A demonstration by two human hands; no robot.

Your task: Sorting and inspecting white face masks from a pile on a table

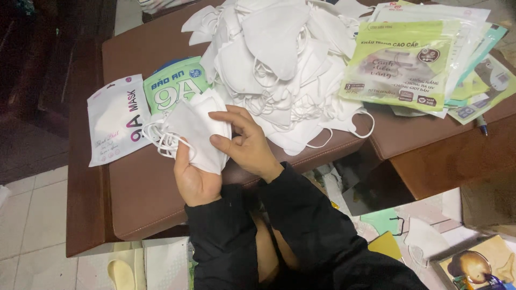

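The left hand (194,177) is closed around a small stack of white face masks (196,129) from below, over the brown table (140,193). The right hand (244,144) pinches the stack's right edge with thumb and fingers. A big heap of masks (279,64) lies just behind, with packets (115,121) to the left.

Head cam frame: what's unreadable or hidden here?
- Number of white masks held: stacked flat, layers merge.
- Left hand fingers: behind the masks.
- Mask pile depth: overlapping, top cut by frame edge.
- Pouch stack: lower packets covered by the green one.
- Pen: mostly under the pouches.
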